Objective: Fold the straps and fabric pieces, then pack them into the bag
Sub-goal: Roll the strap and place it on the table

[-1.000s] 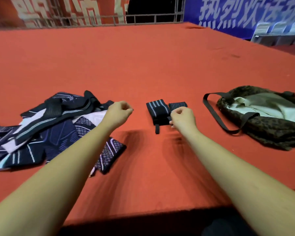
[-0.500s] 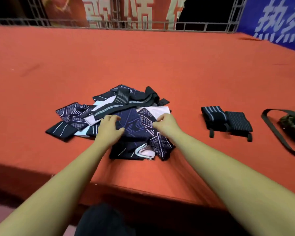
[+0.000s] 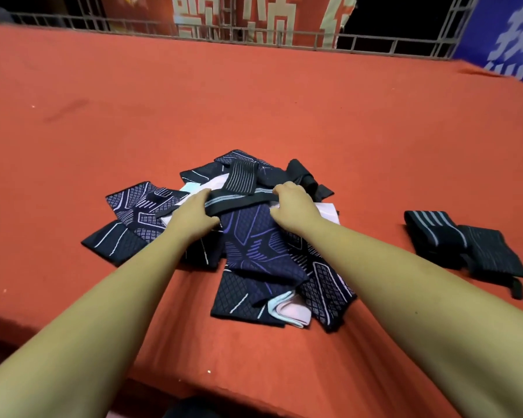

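Together the left hand (image 3: pixel 194 217) and right hand (image 3: pixel 295 205) grip a black strap (image 3: pixel 239 202) atop the fabric pile (image 3: pixel 263 251), folded straps (image 3: pixel 462 242) nearby.

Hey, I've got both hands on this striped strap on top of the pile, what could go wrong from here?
The striped strap, gripped by the left hand and right hand, is overlapped by a ribbed band; lifting may drag that along. The nearest patterned fabric piece lies close to the table edge; a tug could slide it off.

Both forearms reach forward, left hand (image 3: pixel 194 215) and right hand (image 3: pixel 294 204) each gripping one strap (image 3: pixel 242 203).
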A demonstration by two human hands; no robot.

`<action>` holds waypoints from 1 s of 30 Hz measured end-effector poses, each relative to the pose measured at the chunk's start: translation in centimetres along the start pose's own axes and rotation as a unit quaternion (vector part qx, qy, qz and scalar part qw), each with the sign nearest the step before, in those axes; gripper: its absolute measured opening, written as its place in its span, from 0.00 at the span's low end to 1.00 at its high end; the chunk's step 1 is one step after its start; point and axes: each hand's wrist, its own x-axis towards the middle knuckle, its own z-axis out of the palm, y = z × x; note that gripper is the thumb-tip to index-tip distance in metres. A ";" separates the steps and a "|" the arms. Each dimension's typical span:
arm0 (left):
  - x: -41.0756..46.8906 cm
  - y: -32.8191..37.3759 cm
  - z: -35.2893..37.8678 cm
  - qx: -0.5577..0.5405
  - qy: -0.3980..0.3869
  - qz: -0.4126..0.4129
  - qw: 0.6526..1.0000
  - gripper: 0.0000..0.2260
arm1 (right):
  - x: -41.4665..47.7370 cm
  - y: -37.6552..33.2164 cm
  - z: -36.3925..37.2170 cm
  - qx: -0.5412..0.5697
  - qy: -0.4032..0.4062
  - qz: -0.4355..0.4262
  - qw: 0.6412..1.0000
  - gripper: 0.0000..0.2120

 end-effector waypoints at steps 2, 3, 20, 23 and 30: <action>1.1 -0.5 0.4 0.074 0.011 -0.011 0.997 0.27 | 1.0 0.4 0.9 -0.013 -0.010 -0.002 1.000 0.16; 1.6 -0.7 0.6 0.108 0.025 -0.006 0.994 0.23 | 1.4 0.7 1.3 -0.014 -0.009 -0.002 1.000 0.16; -7.0 8.1 -4.7 -0.040 -0.152 0.210 0.965 0.16 | -2.5 0.0 -3.8 0.274 0.181 0.010 0.944 0.09; -9.2 9.1 -3.6 -0.254 -0.295 0.123 0.913 0.31 | -6.4 0.7 -7.2 0.326 0.167 -0.004 0.930 0.09; -13.4 12.8 1.4 -0.622 -0.283 -0.120 0.721 0.41 | -18.6 3.1 -10.7 0.407 -0.002 -0.051 0.912 0.05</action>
